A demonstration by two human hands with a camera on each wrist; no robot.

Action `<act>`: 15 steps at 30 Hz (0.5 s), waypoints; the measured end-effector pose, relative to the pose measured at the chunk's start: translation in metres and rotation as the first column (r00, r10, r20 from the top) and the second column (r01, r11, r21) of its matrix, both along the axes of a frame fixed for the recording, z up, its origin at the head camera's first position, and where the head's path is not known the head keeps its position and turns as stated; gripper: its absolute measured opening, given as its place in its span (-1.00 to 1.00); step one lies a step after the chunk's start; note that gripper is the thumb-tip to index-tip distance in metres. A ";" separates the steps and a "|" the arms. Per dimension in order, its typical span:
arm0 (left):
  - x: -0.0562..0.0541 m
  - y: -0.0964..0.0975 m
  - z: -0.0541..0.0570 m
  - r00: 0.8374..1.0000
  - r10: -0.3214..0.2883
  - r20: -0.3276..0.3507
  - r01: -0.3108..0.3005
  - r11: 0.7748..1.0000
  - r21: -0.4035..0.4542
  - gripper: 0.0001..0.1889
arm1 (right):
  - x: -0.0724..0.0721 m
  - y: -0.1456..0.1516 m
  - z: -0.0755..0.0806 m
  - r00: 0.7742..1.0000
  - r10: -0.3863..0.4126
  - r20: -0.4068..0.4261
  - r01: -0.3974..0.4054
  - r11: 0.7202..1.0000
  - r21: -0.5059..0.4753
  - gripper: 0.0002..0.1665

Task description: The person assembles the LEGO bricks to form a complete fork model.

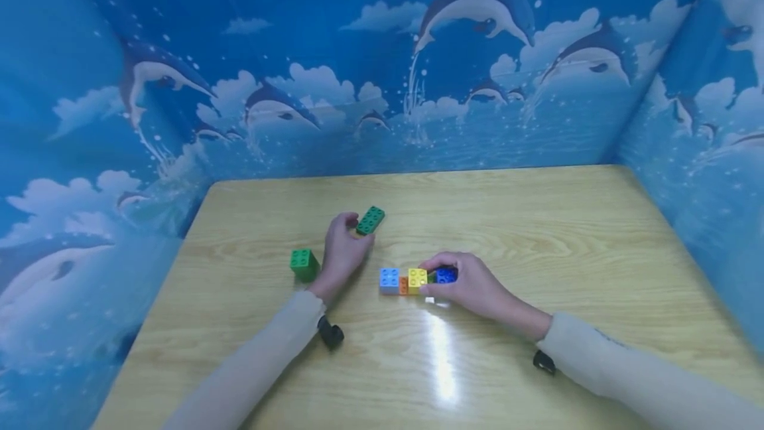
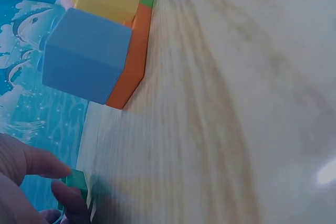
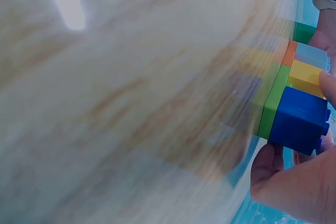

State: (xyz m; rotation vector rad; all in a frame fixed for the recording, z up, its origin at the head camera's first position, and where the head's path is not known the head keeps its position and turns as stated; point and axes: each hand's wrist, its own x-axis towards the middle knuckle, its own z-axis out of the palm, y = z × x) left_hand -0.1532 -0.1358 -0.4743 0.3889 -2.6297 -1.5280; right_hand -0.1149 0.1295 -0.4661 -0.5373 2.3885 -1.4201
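A row of joined toy bricks lies on the table. An orange brick (image 2: 131, 66) and a lime green brick (image 3: 274, 100) form its base, topped by a light blue brick (image 1: 389, 280), a yellow brick (image 1: 418, 280) and a dark blue brick (image 3: 299, 119). My right hand (image 1: 471, 287) grips this row, fingertips at the yellow brick and palm over the dark blue one. Farther back on the left, my left hand (image 1: 345, 251) pinches the near end of a flat dark green brick (image 1: 371, 219) between thumb and fingers; its fingers partly cover that brick in the left wrist view.
A tall green brick (image 1: 304, 265) stands just left of my left hand. Beneath everything is a wood-grain table (image 1: 537, 217), with a glare spot near the front. Dolphin-printed blue cloth (image 1: 370, 71) surrounds its back and sides. A small white piece (image 1: 430, 300) shows beside the row.
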 end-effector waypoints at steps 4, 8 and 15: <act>-0.006 -0.001 -0.002 1.000 0.014 0.009 -0.013 1.000 -0.025 -0.39 | 0.000 -0.002 0.000 1.000 -0.008 0.009 0.008 1.000 -0.001 -0.58; -0.009 -0.001 -0.002 1.000 0.018 0.003 -0.018 0.999 -0.044 -0.44 | 0.001 -0.003 0.001 1.000 -0.011 0.013 0.011 1.000 0.001 -0.58; -0.007 0.002 -0.002 1.000 -0.023 0.015 0.024 0.996 -0.082 -0.48 | 0.001 -0.001 0.001 1.000 -0.008 0.011 0.008 1.000 0.005 -0.58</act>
